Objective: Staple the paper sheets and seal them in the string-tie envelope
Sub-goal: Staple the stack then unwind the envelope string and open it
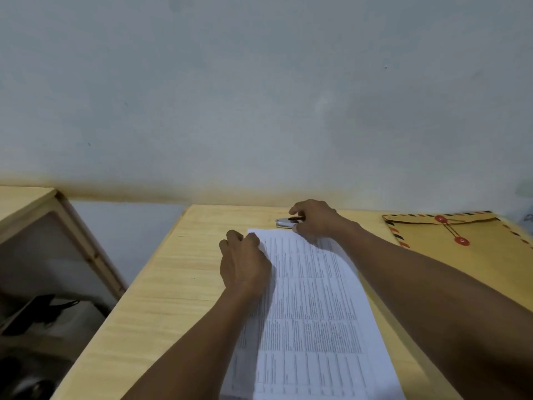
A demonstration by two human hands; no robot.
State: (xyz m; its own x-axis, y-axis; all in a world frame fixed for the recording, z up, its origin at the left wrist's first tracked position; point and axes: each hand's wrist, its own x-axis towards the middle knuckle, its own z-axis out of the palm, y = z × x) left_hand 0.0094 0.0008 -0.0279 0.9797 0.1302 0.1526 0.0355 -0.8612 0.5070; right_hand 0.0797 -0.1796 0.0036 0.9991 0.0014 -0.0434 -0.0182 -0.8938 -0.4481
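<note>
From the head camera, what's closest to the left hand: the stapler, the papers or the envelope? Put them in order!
1. paper sheets: touching the left hand at their far left corner.
2. stapler: just beyond, to the right.
3. envelope: far right.

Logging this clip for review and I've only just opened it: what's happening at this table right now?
A person is working at a wooden table. Their left hand holds the top left corner of the printed paper sheets, while the right hand grips a small stapler just beyond the sheets' far edge. The stapler is not yet on the paper. The string-tie envelope lies apart to the right, untouched.
</note>
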